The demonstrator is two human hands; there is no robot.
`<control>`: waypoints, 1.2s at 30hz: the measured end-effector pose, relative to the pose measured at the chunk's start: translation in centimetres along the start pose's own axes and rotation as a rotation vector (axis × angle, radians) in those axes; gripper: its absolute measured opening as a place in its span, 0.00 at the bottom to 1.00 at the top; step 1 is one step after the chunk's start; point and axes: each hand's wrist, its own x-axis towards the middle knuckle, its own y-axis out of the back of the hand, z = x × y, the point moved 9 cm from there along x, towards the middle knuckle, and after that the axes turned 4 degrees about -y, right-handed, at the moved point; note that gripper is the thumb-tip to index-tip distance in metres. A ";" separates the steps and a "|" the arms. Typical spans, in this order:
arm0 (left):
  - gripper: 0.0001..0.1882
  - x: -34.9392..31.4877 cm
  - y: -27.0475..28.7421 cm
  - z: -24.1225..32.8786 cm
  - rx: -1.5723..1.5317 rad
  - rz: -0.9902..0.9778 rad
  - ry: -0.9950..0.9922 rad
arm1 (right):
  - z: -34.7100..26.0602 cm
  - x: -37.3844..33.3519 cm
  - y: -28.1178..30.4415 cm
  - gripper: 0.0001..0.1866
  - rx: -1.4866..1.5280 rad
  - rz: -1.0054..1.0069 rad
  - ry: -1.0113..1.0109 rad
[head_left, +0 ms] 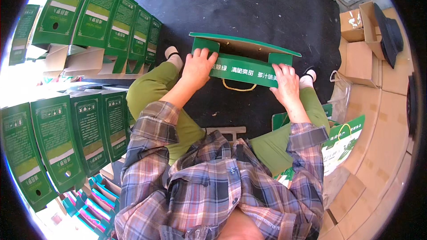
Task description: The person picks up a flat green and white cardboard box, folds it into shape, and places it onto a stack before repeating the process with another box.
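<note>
Between the knees of a seated person, a green carton sits above a black floor covering, its long opening facing upward and showing a brown inside. Whether its base touches the floor cannot be told. The left hand grips the carton at its left end, fingers bent over the edge of the near panel. The right hand grips the opposite end, fingers laid over the short green flap and thumb against the printed near panel. The far panel stands apart from the near one, and a yellow rope handle loops out below the near side, between the hands.

The person wears a plaid shirt and green trousers. To the left, tall green boxes stand in two rows, with smaller pink and blue boxes below the nearer row. To the right, beside the person's forearm, a green and white printed carton leans near large brown cardboard boxes. A black hat rests against an open one, and a clear plastic bag lies just beside them.
</note>
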 end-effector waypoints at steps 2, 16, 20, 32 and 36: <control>0.42 -0.3 0.0 -0.1 0.000 -0.041 0.015 | -0.6 -0.1 0.2 0.42 0.006 0.027 0.027; 0.36 -0.2 -1.3 0.0 -0.044 -0.026 -0.003 | -0.1 -1.3 0.2 0.39 0.037 0.045 0.030; 0.30 -0.1 -0.7 -0.5 -0.057 0.008 -0.013 | -0.1 -0.4 0.0 0.39 0.053 0.019 0.003; 0.30 -0.7 -1.5 0.8 0.161 0.100 0.015 | 0.1 -0.7 -2.1 0.48 -0.044 -0.126 0.004; 0.28 -0.7 -1.2 1.9 0.117 0.205 -0.058 | 0.6 -1.3 -2.7 0.49 -0.138 -0.107 -0.001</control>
